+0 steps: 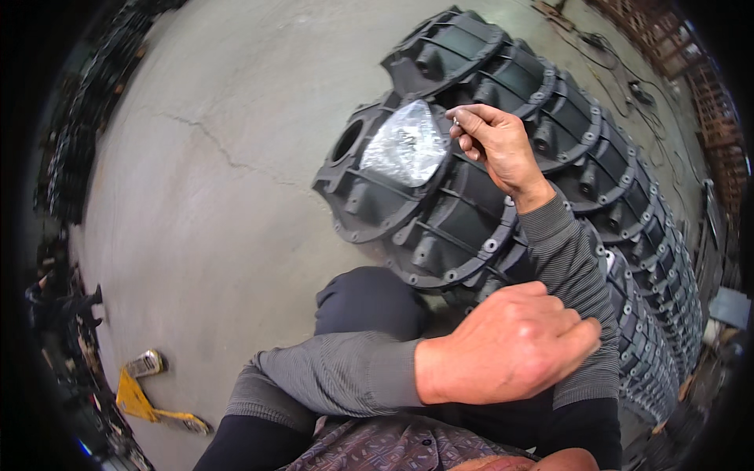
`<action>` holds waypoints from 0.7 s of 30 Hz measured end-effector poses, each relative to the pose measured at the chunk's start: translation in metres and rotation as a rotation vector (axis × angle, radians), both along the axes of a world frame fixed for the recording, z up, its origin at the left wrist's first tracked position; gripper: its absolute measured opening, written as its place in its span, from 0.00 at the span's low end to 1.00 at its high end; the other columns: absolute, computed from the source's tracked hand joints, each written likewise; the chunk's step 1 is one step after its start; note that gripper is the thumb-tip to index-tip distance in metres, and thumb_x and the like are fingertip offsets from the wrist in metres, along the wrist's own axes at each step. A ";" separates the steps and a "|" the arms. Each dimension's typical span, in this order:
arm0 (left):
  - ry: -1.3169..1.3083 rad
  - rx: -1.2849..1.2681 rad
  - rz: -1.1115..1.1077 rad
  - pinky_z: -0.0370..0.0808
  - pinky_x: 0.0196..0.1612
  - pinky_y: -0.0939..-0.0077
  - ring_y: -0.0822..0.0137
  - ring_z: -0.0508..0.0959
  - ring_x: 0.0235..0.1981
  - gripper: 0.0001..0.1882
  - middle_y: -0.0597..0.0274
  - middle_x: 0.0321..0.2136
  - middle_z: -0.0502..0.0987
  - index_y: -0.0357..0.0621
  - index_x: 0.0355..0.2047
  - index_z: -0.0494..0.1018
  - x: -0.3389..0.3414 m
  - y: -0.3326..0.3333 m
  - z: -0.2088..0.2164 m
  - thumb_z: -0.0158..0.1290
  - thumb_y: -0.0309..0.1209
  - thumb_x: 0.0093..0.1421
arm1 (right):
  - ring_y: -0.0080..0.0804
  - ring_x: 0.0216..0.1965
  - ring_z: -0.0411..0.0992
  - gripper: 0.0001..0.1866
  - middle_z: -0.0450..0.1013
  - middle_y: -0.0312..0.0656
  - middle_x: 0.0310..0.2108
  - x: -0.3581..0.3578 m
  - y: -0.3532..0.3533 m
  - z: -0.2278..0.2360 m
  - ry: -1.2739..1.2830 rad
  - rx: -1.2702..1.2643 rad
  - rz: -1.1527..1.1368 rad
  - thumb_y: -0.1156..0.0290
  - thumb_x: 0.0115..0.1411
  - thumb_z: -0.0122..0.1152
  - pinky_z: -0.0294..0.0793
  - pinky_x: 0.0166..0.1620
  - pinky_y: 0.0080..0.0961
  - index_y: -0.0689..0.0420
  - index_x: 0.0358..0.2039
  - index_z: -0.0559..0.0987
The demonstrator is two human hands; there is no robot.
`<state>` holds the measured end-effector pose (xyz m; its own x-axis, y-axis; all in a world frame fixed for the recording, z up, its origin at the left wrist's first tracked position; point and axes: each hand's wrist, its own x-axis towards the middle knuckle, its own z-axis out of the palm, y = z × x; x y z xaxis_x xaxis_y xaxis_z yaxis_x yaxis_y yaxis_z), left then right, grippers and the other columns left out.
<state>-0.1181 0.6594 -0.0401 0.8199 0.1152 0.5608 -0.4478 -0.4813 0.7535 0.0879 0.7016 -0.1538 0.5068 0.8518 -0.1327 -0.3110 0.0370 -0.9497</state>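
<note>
My right hand (499, 149) is raised over a stack of dark grey cast housings (471, 208), its thumb and forefinger pinched on a small shiny metal piece (455, 122). Just left of those fingertips lies a clear plastic bag (408, 145) on top of a housing. Small bright contents show through the film, too blurred to name. My left hand (510, 341) is closed in a fist, back upward, in front of my right forearm. Its fingertips are turned away, so anything inside them is hidden. The housings have ribs, round openings and flanges with bolt holes.
Long nested rows of housings run away to the lower right. Grey concrete floor (204, 204) with a crack lies to the left. A yellow wheeled piece of equipment (137, 396) stands at lower left. Cables (640, 94) trail across the floor at upper right, beside brown racks (719, 110).
</note>
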 end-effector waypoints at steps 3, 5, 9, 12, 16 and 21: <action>-0.041 -0.001 -0.008 0.65 0.24 0.73 0.70 0.72 0.18 0.11 0.70 0.19 0.71 0.41 0.39 0.77 0.006 -0.001 -0.002 0.66 0.28 0.58 | 0.16 0.33 0.74 0.14 0.79 0.37 0.36 0.022 -0.038 0.008 0.180 -0.012 -0.041 0.69 0.73 0.60 0.72 0.34 0.14 0.64 0.52 0.82; -0.024 -0.009 -0.032 0.66 0.24 0.73 0.68 0.73 0.18 0.11 0.69 0.19 0.72 0.42 0.38 0.78 0.008 -0.005 -0.003 0.67 0.27 0.57 | 0.16 0.34 0.74 0.14 0.79 0.38 0.38 0.035 -0.061 0.008 0.183 0.057 -0.025 0.70 0.73 0.59 0.73 0.36 0.15 0.64 0.53 0.82; 0.041 0.045 -0.070 0.66 0.25 0.71 0.67 0.73 0.18 0.11 0.68 0.19 0.72 0.42 0.38 0.78 0.013 -0.011 -0.003 0.68 0.27 0.56 | 0.20 0.35 0.75 0.14 0.79 0.41 0.40 0.072 -0.106 -0.001 0.154 0.025 -0.093 0.74 0.72 0.59 0.75 0.39 0.18 0.65 0.54 0.81; 0.105 0.131 -0.149 0.65 0.25 0.71 0.68 0.72 0.20 0.12 0.68 0.20 0.69 0.42 0.40 0.78 0.018 -0.008 0.001 0.67 0.30 0.58 | 0.22 0.35 0.77 0.12 0.80 0.42 0.40 0.118 -0.163 -0.021 0.043 -0.077 -0.210 0.73 0.69 0.63 0.77 0.39 0.20 0.64 0.50 0.80; 0.199 0.163 -0.210 0.66 0.26 0.71 0.66 0.72 0.19 0.15 0.67 0.20 0.71 0.40 0.43 0.79 0.026 -0.004 0.007 0.67 0.26 0.55 | 0.25 0.35 0.78 0.12 0.81 0.41 0.38 0.203 -0.259 -0.045 -0.165 -0.278 -0.492 0.73 0.67 0.66 0.78 0.38 0.21 0.64 0.49 0.81; 0.231 0.091 -0.254 0.65 0.24 0.68 0.64 0.70 0.18 0.17 0.64 0.20 0.73 0.38 0.40 0.82 0.048 -0.004 0.003 0.69 0.22 0.49 | 0.23 0.32 0.78 0.10 0.81 0.40 0.34 0.317 -0.355 -0.059 -0.529 -0.658 -0.866 0.75 0.64 0.66 0.78 0.34 0.20 0.63 0.45 0.84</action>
<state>-0.0701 0.6554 -0.0367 0.9225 -0.1502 0.3557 -0.3843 -0.4462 0.8082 0.4046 0.3462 -0.2128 0.9986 0.0509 -0.0172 0.0104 -0.4977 -0.8673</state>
